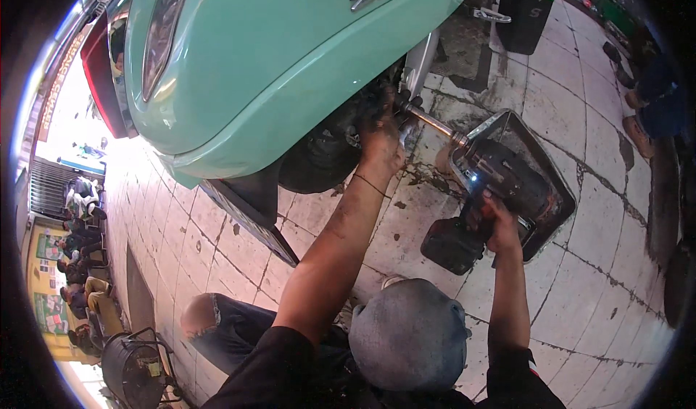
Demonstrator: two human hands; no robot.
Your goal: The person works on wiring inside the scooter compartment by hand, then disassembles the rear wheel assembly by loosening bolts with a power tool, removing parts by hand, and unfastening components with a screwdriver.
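My right hand [496, 224] is closed round the handle of a dark cordless impact wrench [511, 177], whose small lamp is lit. A long silvery socket extension bar [435, 122] runs from its nose up to the left, under the scooter. My left hand [380, 142] reaches beneath the mint-green body panel [290, 68], its fingers curled at the bar's far end. Dark, greasy engine parts [326, 144] lie around those fingers and partly hide them. What the bar's tip sits on cannot be made out.
A metal-rimmed tray [558, 217] lies on the tiled floor [587, 278] under the wrench. Near the scooter's front stands a black bin [525, 17] with a green rim. A floor fan [138, 373] and seated people are at far left. Another person's foot [638, 135] shows at right.
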